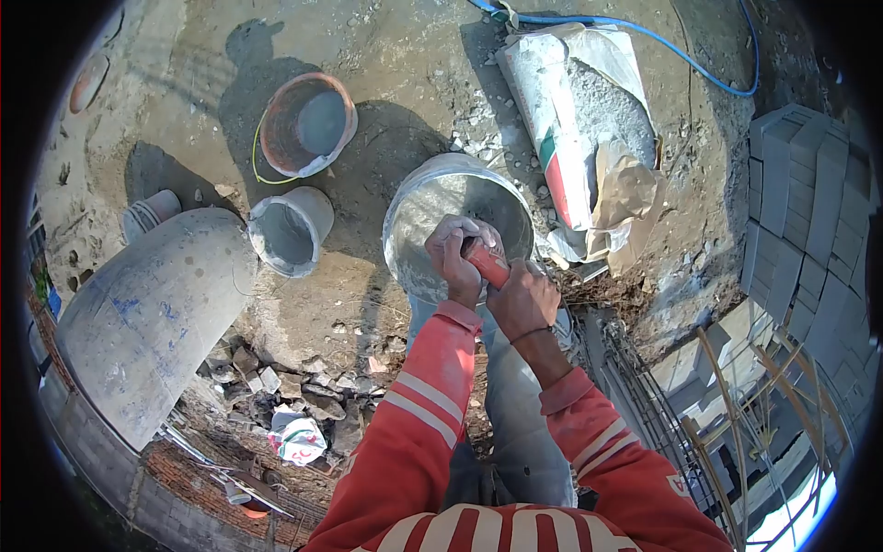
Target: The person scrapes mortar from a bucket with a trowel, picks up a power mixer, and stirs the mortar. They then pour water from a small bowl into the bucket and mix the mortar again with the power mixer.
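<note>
Both hands are closed around a red, cylinder-shaped tool body (487, 265) above a large round bucket (405, 198). My left hand (452, 258) wraps its far end, its fingers coated with pale dust. On the near end my right hand (526, 302) has its fingers curled tightly; a dark band circles that wrist. The tool's working end is hidden beneath my hands, so its exact kind cannot be made out. Grey residue coats the bucket's inner wall, and my hands block part of its inside.
An opened cement bag (543, 101) lies right of the bucket. Left stand an orange-brown bucket (273, 138) and a smaller grey bucket (317, 213), beside a large grey board (156, 313). Broken stones (317, 391) lie front left; stacked grey blocks (800, 193) stand right. A blue hose (644, 35) crosses behind.
</note>
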Demonstrator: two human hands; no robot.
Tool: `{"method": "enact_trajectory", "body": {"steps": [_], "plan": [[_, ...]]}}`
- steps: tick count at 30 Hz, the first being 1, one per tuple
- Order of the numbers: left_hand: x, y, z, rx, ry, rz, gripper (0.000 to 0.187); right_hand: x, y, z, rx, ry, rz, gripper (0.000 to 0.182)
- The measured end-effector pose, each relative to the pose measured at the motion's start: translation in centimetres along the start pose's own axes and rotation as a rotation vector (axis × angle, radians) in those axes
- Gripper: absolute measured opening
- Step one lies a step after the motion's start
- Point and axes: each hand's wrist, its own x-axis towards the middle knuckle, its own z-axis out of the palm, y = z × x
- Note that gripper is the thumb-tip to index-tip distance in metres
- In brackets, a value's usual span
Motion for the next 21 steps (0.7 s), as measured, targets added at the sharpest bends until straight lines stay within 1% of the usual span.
{"method": "enact_trajectory", "body": {"steps": [4,6,9,11,13,15,16,18,21], "plan": [[-0.3,0.5,0.5,0.071,0.043,-0.001,0.024,-0.3,0.3,0.2,0.014,-0.002,0.001,0.031],[-0.3,0.6,0.4,0.043,-0.008,-0.001,0.022,-0.5,0.5,0.6,0.019,0.017,-0.011,0.031],[-0.4,1.1,0.5,0.113,-0.030,0.034,0.021,-0.9,0.4,0.8,0.062,0.030,-0.015,0.032],[-0.1,1.5,0.3,0.112,-0.032,0.029,0.021,-1.0,0.0,0.9,0.081,0.033,0.021,0.032],[-0.1,1.5,-0.3,0.111,-0.034,0.019,0.020,-1.1,-0.2,1.4,0.105,0.059,0.011,0.032],[0.4,1.7,-0.5,0.263,-0.030,0.008,0.020,-0.7,-0.2,1.9,0.127,0.093,-0.002,0.033],[0.6,1.7,-0.3,0.261,-0.031,0.007,0.020,-0.5,-0.1,2.0,0.147,0.108,-0.001,0.033],[0.9,1.5,0.2,0.144,-0.037,-0.090,0.017,-0.2,0.0,2.0,0.165,0.122,-0.001,0.034],[1.1,0.5,0.9,0.090,-0.028,-0.052,0.020,0.3,0.1,1.8,0.122,0.086,0.027,0.035]]}}
